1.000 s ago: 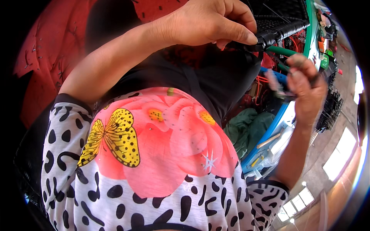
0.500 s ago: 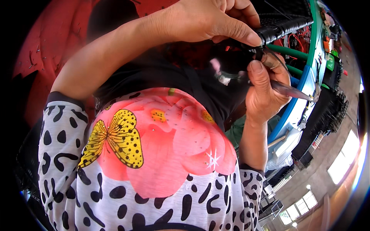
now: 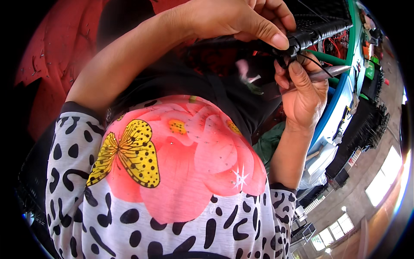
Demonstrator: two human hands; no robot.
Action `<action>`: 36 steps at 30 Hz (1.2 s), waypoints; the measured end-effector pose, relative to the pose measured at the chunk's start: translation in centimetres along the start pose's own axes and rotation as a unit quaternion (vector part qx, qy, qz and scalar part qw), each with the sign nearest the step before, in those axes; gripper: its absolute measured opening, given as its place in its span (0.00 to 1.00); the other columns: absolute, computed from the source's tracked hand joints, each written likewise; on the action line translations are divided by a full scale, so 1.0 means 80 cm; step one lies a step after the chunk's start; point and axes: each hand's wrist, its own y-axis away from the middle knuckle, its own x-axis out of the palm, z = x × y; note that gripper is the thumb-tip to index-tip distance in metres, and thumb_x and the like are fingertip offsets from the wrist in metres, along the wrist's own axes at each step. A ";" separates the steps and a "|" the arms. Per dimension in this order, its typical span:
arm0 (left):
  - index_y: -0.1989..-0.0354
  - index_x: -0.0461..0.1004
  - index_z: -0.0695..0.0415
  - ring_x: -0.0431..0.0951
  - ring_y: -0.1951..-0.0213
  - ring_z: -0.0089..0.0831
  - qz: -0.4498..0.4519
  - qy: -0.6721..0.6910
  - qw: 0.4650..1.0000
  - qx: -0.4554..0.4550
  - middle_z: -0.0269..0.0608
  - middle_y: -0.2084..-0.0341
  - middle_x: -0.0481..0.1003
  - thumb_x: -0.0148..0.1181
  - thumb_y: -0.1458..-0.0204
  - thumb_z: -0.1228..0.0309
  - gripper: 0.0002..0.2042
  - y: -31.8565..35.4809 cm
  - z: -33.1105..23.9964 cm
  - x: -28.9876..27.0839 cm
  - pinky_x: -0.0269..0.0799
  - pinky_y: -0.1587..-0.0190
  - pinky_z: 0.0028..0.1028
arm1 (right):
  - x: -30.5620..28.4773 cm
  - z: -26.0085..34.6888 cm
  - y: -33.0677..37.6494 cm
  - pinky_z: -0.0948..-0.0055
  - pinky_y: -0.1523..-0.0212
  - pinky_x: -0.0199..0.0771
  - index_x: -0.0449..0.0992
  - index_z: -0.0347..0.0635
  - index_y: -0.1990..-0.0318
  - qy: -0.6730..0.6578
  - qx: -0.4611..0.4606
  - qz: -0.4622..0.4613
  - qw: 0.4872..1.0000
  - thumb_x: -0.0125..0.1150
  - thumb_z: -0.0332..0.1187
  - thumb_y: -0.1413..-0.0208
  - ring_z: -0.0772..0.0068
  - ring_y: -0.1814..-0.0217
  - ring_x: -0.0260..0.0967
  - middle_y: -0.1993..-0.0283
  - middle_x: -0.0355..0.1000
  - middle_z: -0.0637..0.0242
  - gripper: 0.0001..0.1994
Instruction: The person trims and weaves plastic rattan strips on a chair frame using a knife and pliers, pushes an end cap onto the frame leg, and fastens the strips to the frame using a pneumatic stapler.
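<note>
At the upper middle my left hand (image 3: 246, 23) is closed, its thumb pressed on the near end of a bar (image 3: 321, 33) wound with shiny black strip. My right hand (image 3: 305, 97) is just below the bar. Its thumb and forefinger pinch at a thin black strip (image 3: 317, 64) hanging from the winding. The same hand also holds a tapered, pointed metal tool (image 3: 330, 73) across the palm, its tip to the right. The tool's other end is dark and blurred. What lies under my left fingers is hidden.
A green tube frame (image 3: 325, 58) and red wires are behind the bar. At the right runs a white surface with a blue edge (image 3: 321, 129), bearing a clear plastic bag (image 3: 317, 170). Red cloth (image 3: 56, 64) with black scraps is at the left. Green cloth (image 3: 269, 144) is near my right forearm.
My right hand has moved up and slightly right, closer to the bar. The tool's tip has swung upward. My left hand has shifted only slightly.
</note>
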 end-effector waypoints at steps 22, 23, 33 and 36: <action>0.69 0.66 0.66 0.73 0.82 0.25 -0.089 -0.424 0.877 0.209 0.41 0.81 0.69 0.55 0.51 0.78 0.05 0.000 0.017 0.026 0.67 0.80 0.23 | 0.006 -0.010 0.012 0.86 0.79 0.60 0.71 0.32 0.64 0.130 -0.136 -0.119 0.975 0.60 0.27 0.50 0.81 0.78 0.63 0.73 0.68 0.67 0.09; 0.69 0.66 0.66 0.73 0.82 0.25 -0.088 -0.425 0.876 0.209 0.41 0.81 0.69 0.55 0.51 0.78 0.05 0.003 0.014 0.031 0.67 0.80 0.23 | 0.005 -0.010 0.012 0.87 0.81 0.58 0.70 0.32 0.65 0.149 -0.123 -0.138 0.971 0.58 0.30 0.48 0.82 0.79 0.62 0.74 0.68 0.67 0.09; 0.63 0.67 0.64 0.70 0.80 0.15 -0.111 -0.267 0.956 0.048 0.34 0.77 0.71 0.57 0.50 0.73 0.09 0.000 0.000 0.024 0.66 0.80 0.17 | 0.009 -0.063 0.088 0.83 0.78 0.56 0.67 0.32 0.60 -0.221 0.160 0.113 0.956 0.58 0.49 0.50 0.80 0.78 0.58 0.70 0.67 0.62 0.25; 0.64 0.67 0.64 0.69 0.81 0.15 -0.104 -0.219 0.968 0.063 0.34 0.76 0.72 0.57 0.51 0.73 0.10 -0.001 -0.001 0.026 0.66 0.81 0.17 | 0.003 -0.028 0.087 0.81 0.75 0.60 0.70 0.30 0.58 -0.028 0.073 0.039 0.996 0.56 0.39 0.47 0.78 0.77 0.59 0.71 0.67 0.63 0.18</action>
